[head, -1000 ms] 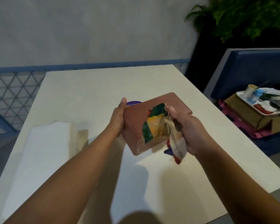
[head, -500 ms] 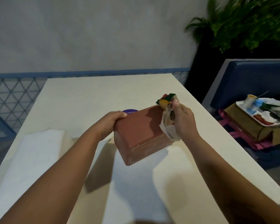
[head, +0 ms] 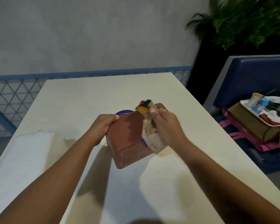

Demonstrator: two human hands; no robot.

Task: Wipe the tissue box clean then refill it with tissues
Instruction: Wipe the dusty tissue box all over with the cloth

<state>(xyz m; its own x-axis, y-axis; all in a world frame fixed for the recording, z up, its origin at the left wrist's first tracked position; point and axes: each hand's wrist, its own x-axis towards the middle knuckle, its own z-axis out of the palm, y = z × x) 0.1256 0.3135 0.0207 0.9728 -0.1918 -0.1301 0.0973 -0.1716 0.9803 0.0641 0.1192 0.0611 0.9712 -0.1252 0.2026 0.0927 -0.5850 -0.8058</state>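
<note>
Tip: with left hand [head: 103, 126] gripping tissue box [head: 128, 141] and right hand [head: 167, 126] clutching rag [head: 145, 106], press flat, wipe edge to edge, then rotate.

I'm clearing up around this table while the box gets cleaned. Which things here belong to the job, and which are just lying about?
In the job:
tissue box, held by the left hand
cloth, gripped by the right hand
white tissue stack

Lying about:
purple sticker
cluttered tray
cardboard box
plant
</note>
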